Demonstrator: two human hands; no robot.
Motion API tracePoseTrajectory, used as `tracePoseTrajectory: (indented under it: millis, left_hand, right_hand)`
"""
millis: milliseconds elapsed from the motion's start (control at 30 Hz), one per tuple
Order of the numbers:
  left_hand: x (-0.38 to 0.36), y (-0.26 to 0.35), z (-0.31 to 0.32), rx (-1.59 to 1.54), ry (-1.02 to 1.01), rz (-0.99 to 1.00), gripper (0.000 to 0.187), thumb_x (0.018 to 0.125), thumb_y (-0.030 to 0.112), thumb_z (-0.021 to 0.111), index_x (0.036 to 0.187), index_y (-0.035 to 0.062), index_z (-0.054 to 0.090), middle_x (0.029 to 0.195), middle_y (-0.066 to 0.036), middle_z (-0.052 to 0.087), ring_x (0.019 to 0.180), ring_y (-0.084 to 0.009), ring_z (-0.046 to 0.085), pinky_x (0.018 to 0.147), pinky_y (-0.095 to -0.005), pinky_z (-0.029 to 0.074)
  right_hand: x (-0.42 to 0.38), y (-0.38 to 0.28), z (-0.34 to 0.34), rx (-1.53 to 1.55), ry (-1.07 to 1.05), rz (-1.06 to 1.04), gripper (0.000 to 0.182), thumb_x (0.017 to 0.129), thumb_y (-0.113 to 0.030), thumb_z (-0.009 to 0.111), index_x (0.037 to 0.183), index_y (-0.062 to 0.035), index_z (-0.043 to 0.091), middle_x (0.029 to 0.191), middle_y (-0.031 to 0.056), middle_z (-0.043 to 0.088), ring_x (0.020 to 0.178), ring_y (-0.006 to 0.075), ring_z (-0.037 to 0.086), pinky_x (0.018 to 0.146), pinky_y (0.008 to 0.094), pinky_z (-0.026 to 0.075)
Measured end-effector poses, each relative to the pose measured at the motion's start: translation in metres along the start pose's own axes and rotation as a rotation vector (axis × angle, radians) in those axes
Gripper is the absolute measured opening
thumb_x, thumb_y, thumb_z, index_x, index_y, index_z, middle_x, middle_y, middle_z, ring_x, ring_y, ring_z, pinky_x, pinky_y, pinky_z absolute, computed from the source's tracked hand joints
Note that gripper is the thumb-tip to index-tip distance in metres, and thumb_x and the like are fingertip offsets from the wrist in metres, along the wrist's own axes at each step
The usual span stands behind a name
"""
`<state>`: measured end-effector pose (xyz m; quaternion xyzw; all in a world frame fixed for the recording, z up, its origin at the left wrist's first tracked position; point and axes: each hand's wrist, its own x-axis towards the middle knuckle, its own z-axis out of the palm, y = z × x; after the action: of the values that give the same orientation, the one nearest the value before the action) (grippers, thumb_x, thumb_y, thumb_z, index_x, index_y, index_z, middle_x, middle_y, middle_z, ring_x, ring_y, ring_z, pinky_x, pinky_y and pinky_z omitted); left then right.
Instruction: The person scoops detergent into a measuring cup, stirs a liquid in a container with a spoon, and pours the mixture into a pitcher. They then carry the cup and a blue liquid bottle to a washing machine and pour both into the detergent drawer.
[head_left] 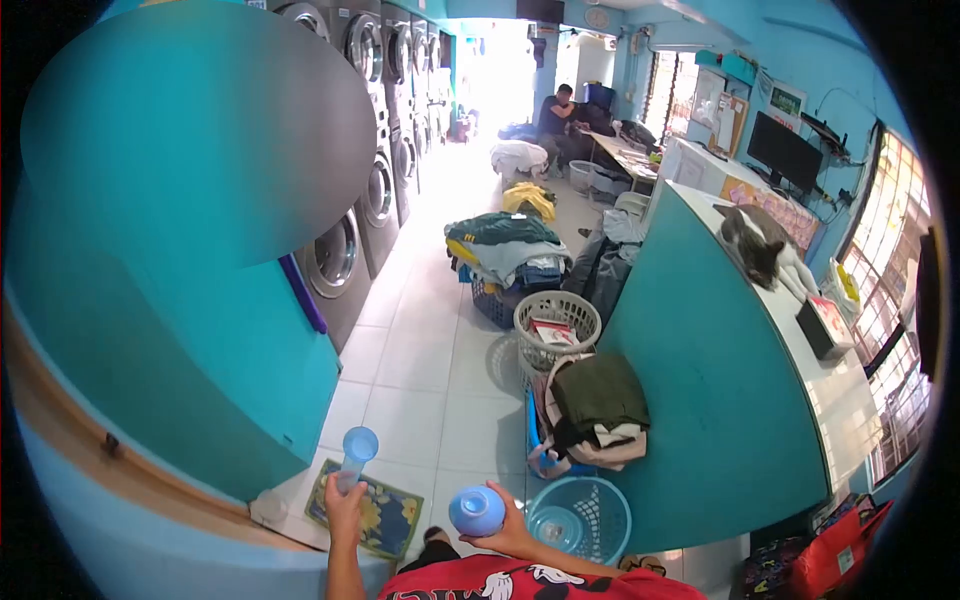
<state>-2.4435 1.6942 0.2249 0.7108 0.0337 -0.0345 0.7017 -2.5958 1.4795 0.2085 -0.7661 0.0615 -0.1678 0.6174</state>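
My left hand is closed around the narrow lower part of a clear-blue plastic cup, whose round wide end points up. To its right, my right hand grips a rounded blue plastic container from the side, its ringed end facing me. A blue plastic basket stands on the floor just beyond my right wrist. Below my left hand lies a patterned floor mat.
Laundry baskets line the right of the aisle: one with folded clothes, a white one, and a piled one. Stacked washers stand left. A cat lies on the counter. A person sits at the back.
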Motion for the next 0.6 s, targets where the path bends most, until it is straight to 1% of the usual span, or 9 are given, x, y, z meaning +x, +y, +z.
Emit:
tracePoseTrajectory:
  millis: [33,67,133,200,300,400,467,567,600]
  left_hand:
    - [0.021,0.013,0.005,0.077,-0.006,-0.020,0.026,0.072,0.002,0.063,0.096,0.0056,0.053,0.076,0.000,0.049,0.067,-0.0086,0.045,0.060,-0.0235,0.037]
    - [0.045,0.019,0.011,0.077,-0.018,-0.027,0.026,0.072,0.002,0.063,0.096,0.0056,0.053,0.076,0.000,0.049,0.067,-0.0086,0.045,0.060,-0.0235,0.037]
    - [0.093,0.029,0.022,0.063,-0.041,-0.060,0.026,0.072,0.002,0.063,0.096,0.0056,0.053,0.075,0.001,0.048,0.067,-0.0081,0.044,0.059,-0.0223,0.036]
    - [0.131,0.044,0.043,0.036,-0.085,-0.053,0.026,0.072,0.002,0.063,0.096,0.0061,0.053,0.074,0.002,0.046,0.066,-0.0073,0.042,0.059,-0.0215,0.034]
    - [0.184,0.048,0.076,0.057,-0.223,-0.066,0.028,0.072,0.002,0.064,0.098,0.0070,0.054,0.072,0.004,0.045,0.065,-0.0057,0.041,0.058,-0.0211,0.033]
    - [0.238,0.047,0.108,0.133,-0.298,-0.041,0.029,0.072,0.003,0.065,0.100,0.0070,0.054,0.071,0.004,0.045,0.064,-0.0059,0.041,0.058,-0.0210,0.034]
    - [0.277,0.047,0.131,0.094,-0.302,0.018,0.032,0.072,0.004,0.065,0.102,0.0064,0.054,0.072,0.004,0.044,0.064,-0.0065,0.041,0.058,-0.0208,0.035]
    - [0.336,0.061,0.166,0.090,-0.266,-0.017,0.035,0.072,0.004,0.065,0.105,0.0047,0.053,0.078,0.001,0.049,0.069,-0.0083,0.043,0.062,-0.0220,0.038]
    - [0.359,0.060,0.175,0.115,-0.248,-0.012,0.037,0.072,0.003,0.064,0.107,0.0046,0.053,0.083,-0.001,0.051,0.072,-0.0093,0.045,0.064,-0.0228,0.039]
  right_hand:
    - [0.018,0.003,0.002,0.030,0.020,0.003,0.101,0.053,-0.025,0.085,0.132,-0.0011,0.027,0.123,0.0174,0.042,0.114,0.0260,0.046,0.095,0.0360,0.039]
    - [0.035,0.006,0.005,0.024,0.030,0.012,0.101,0.053,-0.025,0.085,0.132,-0.0011,0.027,0.123,0.0174,0.042,0.114,0.0260,0.046,0.095,0.0360,0.039]
    - [0.070,0.011,0.011,-0.024,0.162,-0.022,0.102,0.053,-0.025,0.086,0.132,-0.0010,0.027,0.120,0.0176,0.045,0.110,0.0260,0.049,0.094,0.0355,0.039]
    - [0.107,0.009,0.014,0.058,0.211,0.045,0.102,0.052,-0.025,0.086,0.131,-0.0011,0.026,0.117,0.0176,0.047,0.108,0.0261,0.051,0.093,0.0352,0.040]
    - [0.160,0.024,0.012,-0.142,0.355,-0.033,0.101,0.051,-0.025,0.086,0.130,-0.0017,0.027,0.115,0.0175,0.048,0.105,0.0266,0.052,0.090,0.0357,0.042]
    - [0.216,0.058,0.002,-0.085,0.390,0.012,0.101,0.051,-0.026,0.086,0.130,-0.0023,0.028,0.114,0.0179,0.049,0.103,0.0268,0.053,0.089,0.0360,0.042]
    - [0.259,0.062,-0.008,-0.061,0.390,0.018,0.101,0.051,-0.026,0.086,0.130,-0.0027,0.028,0.113,0.0179,0.049,0.103,0.0270,0.053,0.089,0.0358,0.042]
    - [0.328,0.063,-0.027,-0.142,0.362,0.017,0.101,0.051,-0.026,0.086,0.130,-0.0028,0.028,0.114,0.0181,0.049,0.104,0.0268,0.053,0.089,0.0355,0.042]
    - [0.353,0.062,-0.031,-0.145,0.346,-0.041,0.101,0.051,-0.027,0.086,0.130,-0.0029,0.028,0.114,0.0180,0.049,0.104,0.0265,0.053,0.089,0.0355,0.042]
